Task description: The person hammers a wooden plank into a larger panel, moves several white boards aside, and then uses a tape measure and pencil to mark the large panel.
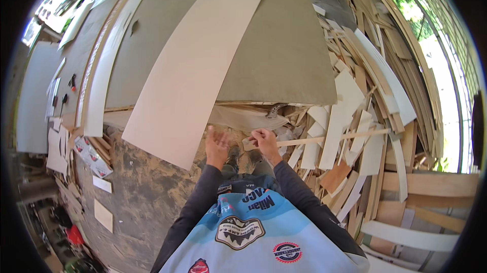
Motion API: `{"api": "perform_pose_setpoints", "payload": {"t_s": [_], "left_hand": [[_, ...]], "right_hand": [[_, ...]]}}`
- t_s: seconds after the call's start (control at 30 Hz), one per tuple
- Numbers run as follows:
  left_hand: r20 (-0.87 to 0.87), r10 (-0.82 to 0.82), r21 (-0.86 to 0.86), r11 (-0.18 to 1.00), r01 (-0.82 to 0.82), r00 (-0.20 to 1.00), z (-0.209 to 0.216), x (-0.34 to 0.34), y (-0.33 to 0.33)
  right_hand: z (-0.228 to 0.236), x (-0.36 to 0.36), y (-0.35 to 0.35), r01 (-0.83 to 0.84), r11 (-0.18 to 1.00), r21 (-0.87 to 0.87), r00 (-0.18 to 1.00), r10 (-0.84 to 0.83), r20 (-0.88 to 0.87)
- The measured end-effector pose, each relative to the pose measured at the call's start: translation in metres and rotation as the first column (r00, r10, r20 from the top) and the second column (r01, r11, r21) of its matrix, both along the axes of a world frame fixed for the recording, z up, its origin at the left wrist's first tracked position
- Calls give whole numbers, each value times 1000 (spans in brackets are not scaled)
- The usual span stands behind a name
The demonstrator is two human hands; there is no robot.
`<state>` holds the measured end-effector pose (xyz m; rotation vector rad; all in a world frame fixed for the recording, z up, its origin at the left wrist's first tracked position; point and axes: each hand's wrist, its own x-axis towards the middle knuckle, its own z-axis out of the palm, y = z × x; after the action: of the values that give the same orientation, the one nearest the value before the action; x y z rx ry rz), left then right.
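Observation:
My right hand [265,142] grips the near end of a long thin wooden strip [324,139] that runs off to the right over a heap of offcuts. My left hand [217,146] is open, palm up, fingers spread, just left of the strip's end and below the near edge of a long pale veneer sheet [198,65]. That sheet lies diagonally across a big grey board [284,55] and overhangs its front edge toward me.
A heap of pale wood offcuts and strips [355,121] fills the right side. Another long pale strip [104,85] lies along the board's left side. Small boxes [91,156] and flat pieces sit on the dirty floor [147,197] at left.

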<state>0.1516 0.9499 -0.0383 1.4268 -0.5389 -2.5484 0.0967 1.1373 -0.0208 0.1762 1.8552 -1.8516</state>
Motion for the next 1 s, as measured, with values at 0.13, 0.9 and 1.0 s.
{"api": "perform_pose_setpoints", "payload": {"t_s": [0.13, 0.9, 1.0], "left_hand": [[-174, 373, -10, 925, -381, 911, -34, -6, -28], [-379, 595, -531, 487, -693, 709, 69, 363, 119], [-374, 761, -563, 268, -782, 530, 51, 483, 123]], "right_hand": [[11, -19, -2, -237, 969, 67, 965, 243, -101], [-7, -173, -5, 83, 895, -439, 955, 54, 291], [-3, -168, -25, 109, 893, -438, 940, 51, 337]]}}
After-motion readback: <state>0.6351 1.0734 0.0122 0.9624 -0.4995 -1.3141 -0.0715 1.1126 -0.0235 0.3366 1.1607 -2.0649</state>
